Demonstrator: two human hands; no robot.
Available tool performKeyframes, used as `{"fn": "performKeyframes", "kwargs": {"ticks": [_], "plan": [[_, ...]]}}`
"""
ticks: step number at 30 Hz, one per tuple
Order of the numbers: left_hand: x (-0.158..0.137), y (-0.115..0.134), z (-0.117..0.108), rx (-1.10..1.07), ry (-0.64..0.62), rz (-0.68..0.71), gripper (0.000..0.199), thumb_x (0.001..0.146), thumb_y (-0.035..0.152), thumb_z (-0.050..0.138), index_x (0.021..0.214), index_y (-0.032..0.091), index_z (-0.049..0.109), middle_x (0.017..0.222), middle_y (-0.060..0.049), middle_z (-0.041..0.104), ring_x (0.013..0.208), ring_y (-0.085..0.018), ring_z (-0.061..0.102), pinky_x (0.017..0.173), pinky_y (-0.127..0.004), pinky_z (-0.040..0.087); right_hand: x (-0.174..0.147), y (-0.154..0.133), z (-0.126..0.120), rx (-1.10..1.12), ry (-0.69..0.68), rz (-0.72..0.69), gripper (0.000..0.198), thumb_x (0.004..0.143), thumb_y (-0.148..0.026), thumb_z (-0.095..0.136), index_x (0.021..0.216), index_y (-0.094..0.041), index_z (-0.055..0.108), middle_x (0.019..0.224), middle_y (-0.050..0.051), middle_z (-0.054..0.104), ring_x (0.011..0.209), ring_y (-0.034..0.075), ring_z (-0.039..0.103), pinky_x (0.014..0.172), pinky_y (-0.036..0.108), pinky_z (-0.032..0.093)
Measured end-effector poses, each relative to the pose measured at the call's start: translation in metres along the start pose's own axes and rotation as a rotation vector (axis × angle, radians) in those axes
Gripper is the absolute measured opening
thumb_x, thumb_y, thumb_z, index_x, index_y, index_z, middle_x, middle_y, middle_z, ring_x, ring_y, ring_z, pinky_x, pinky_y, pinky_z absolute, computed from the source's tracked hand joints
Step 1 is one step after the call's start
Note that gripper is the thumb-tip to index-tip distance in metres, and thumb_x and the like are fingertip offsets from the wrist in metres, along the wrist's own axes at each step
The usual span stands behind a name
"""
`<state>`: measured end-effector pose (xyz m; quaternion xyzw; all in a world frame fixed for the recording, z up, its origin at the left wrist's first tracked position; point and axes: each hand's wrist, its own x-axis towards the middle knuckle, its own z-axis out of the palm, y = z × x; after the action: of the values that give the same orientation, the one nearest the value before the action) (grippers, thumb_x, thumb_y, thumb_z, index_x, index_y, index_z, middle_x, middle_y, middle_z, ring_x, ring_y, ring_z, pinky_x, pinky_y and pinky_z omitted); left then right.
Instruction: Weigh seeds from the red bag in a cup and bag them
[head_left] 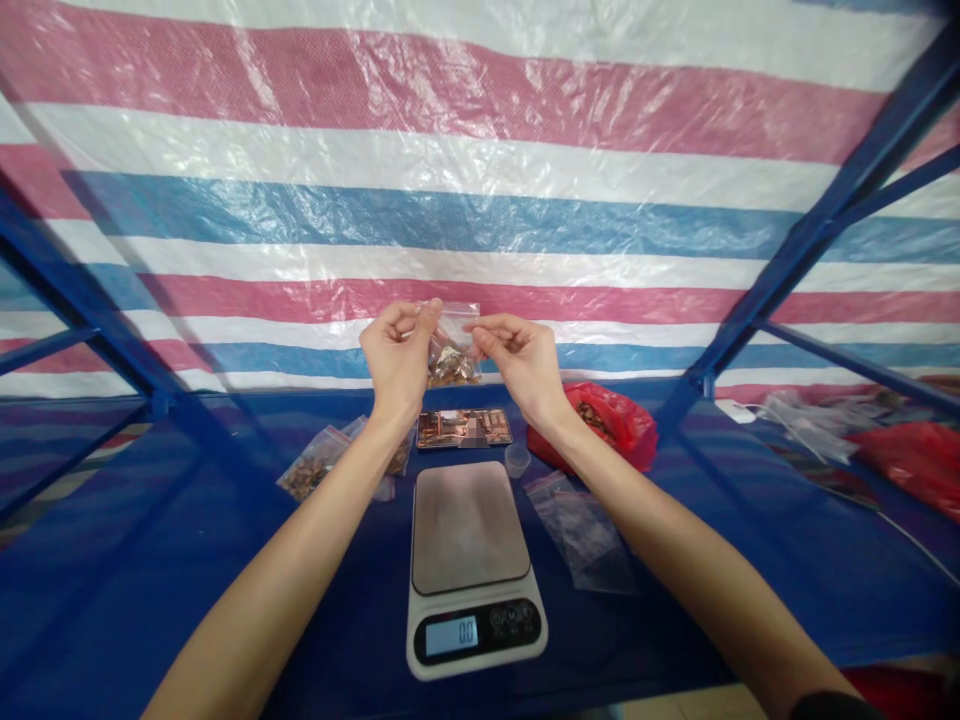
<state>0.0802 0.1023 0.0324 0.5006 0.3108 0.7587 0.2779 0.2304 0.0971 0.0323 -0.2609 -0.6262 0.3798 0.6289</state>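
Between my hands, above the back of the blue table, hangs a clear zip bag with small brownish pieces in its bottom. My left hand pinches its upper left side, thumb on top. At its right edge, my right hand has thumb and fingertips closed together on the plastic. Below them, a digital scale with a bare metal plate reads 0.0. A phone with a picture on its screen lies behind the scale. Next to the phone stands a small clear cup.
Filled zip bags lie left of the scale, partly behind my left forearm. A red plastic bag of brown pieces sits behind my right forearm. Flat zip bags lie right of the scale. Blue metal frame bars and striped sheeting enclose the table.
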Motion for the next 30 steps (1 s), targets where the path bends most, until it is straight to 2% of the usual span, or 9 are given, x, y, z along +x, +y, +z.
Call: {"fn": "performKeyframes", "kwargs": {"ticks": [3,5,8,13,17,21,30], "plan": [[0.000,0.007,-0.002,0.039,-0.056,0.004,0.036,0.086,0.051,0.086,0.079,0.023,0.064,0.060,0.005,0.067,0.045,-0.009,0.050,0.047,-0.024,0.035,0.002,-0.008,-0.006,0.008,-0.018,0.024,0.037,0.077,-0.054,0.091,0.092,-0.023,0.079,0.078,0.001,0.076,0.072,0.017,0.068,0.074,0.034,0.056],[-0.004,0.010,0.000,0.060,-0.104,-0.010,0.035,0.086,0.051,0.086,0.082,0.023,0.066,0.060,0.005,0.067,0.045,-0.009,0.049,0.045,-0.025,0.034,0.004,-0.012,-0.010,0.001,-0.044,0.047,0.037,0.075,-0.055,0.093,0.085,-0.022,0.079,0.078,0.001,0.076,0.072,0.016,0.067,0.073,0.033,0.055],[-0.014,0.010,0.007,0.047,-0.154,-0.037,0.036,0.087,0.054,0.084,0.081,0.022,0.068,0.060,0.004,0.066,0.047,-0.010,0.052,0.045,-0.025,0.036,0.006,-0.013,-0.013,0.028,-0.025,0.075,0.036,0.076,-0.053,0.092,0.074,-0.022,0.076,0.073,0.000,0.073,0.068,0.014,0.062,0.068,0.029,0.051],[-0.025,-0.003,0.014,0.006,-0.228,-0.107,0.034,0.088,0.053,0.082,0.082,0.021,0.072,0.066,0.002,0.070,0.051,-0.012,0.056,0.045,-0.024,0.042,0.008,-0.005,-0.015,0.130,0.007,0.142,0.036,0.076,-0.055,0.092,0.077,-0.023,0.075,0.074,-0.002,0.072,0.066,0.013,0.060,0.063,0.027,0.048],[-0.027,-0.008,0.011,-0.005,-0.182,-0.096,0.029,0.087,0.049,0.084,0.086,0.022,0.074,0.070,0.002,0.072,0.056,-0.013,0.060,0.051,-0.025,0.048,0.007,0.006,-0.015,0.115,0.052,0.156,0.041,0.074,-0.059,0.092,0.077,-0.023,0.074,0.072,-0.002,0.070,0.065,0.013,0.059,0.063,0.027,0.049],[-0.027,-0.008,0.006,0.016,-0.183,-0.047,0.025,0.087,0.044,0.085,0.085,0.022,0.073,0.071,0.001,0.073,0.061,-0.014,0.065,0.058,-0.025,0.051,0.005,0.015,-0.013,0.092,0.048,0.160,0.043,0.079,-0.061,0.088,0.070,-0.023,0.070,0.070,-0.001,0.068,0.066,0.014,0.058,0.067,0.029,0.050],[-0.017,-0.018,0.002,-0.013,-0.066,-0.076,0.028,0.090,0.047,0.081,0.083,0.022,0.069,0.067,0.002,0.071,0.059,-0.013,0.065,0.058,-0.026,0.049,0.000,0.014,-0.007,0.059,0.013,0.098,0.025,0.085,-0.049,0.083,0.081,-0.026,0.077,0.083,0.000,0.075,0.083,0.017,0.066,0.084,0.033,0.053]]}}
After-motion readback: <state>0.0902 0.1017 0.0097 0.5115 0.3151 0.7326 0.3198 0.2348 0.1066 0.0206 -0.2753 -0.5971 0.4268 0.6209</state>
